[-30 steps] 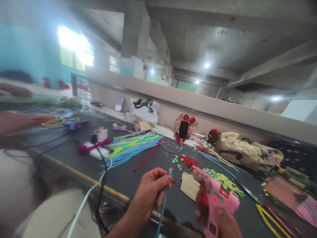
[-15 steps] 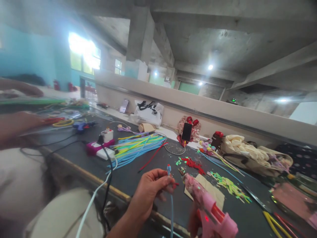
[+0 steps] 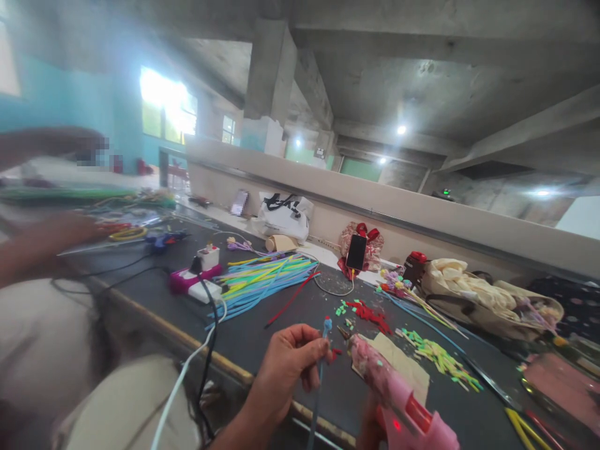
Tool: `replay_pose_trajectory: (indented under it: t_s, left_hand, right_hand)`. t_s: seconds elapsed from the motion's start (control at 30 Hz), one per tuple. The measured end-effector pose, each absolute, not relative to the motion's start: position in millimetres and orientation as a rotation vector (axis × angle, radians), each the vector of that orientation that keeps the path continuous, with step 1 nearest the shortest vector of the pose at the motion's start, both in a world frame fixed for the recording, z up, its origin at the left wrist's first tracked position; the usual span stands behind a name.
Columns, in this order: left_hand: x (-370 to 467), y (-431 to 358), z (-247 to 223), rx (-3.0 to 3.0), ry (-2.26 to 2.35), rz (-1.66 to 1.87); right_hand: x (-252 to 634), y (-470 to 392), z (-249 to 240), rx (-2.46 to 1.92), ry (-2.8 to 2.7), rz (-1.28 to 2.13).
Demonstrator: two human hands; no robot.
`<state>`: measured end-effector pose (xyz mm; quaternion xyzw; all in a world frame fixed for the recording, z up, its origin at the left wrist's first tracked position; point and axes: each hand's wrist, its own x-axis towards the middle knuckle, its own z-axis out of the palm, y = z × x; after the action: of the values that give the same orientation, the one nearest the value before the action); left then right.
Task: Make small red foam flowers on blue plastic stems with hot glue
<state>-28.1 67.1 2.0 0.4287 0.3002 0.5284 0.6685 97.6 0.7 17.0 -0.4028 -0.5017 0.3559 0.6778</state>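
Observation:
Fingers pinched together, my left hand holds a thin blue stem with a small blue and red tip standing above the fingertips. Small red pieces show just right of these fingers. My right hand, partly hidden at the bottom edge, is closed on a pink glue gun. The gun's metal nozzle points up and left, a short way right of the stem, not touching it. Under the gun lies a tan sheet. Red pieces and yellow-green pieces are scattered beyond.
Colored stems lie behind my left hand, beside a power strip with cables running over the table edge. A phone leans at the back. Scissors lie right. Another person's arms reach in at left.
The stem's tip has turned a little, and its lower part has swung left. The view has shifted slightly. At the left, the other person's upper arm has moved higher.

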Motion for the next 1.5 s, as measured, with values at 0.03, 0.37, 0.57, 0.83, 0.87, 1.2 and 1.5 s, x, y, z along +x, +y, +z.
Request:
replay_pose_trajectory:
  t_s: [0.03, 0.37, 0.57, 0.83, 0.87, 1.2, 1.5]
  left_hand:
    - [-28, 67, 2, 0.972, 0.682, 1.203]
    - [-23, 61, 4, 0.961, 0.742, 1.263]
    - [-22, 62, -2, 0.954, 0.733, 1.248]
    - [-23, 63, -2, 0.965, 0.736, 1.232]
    - [-23, 63, -2, 0.969, 0.74, 1.231]
    - [-23, 62, -2, 0.998, 0.753, 1.218]
    - [-23, 61, -2, 1.005, 0.779, 1.24]
  right_hand:
    - [95, 7, 20, -0.9, -1.138, 0.774]
    - [100, 23, 4, -0.899, -1.249, 0.687]
    - [101, 59, -4, -0.892, -1.292, 0.688]
    - [114, 67, -8, -0.891, -1.308, 0.69]
    - [115, 67, -9, -0.895, -1.307, 0.692]
    - [114, 61, -16, -0.924, -1.272, 0.702]
    - [118, 57, -15, -0.901, -1.267, 0.725]
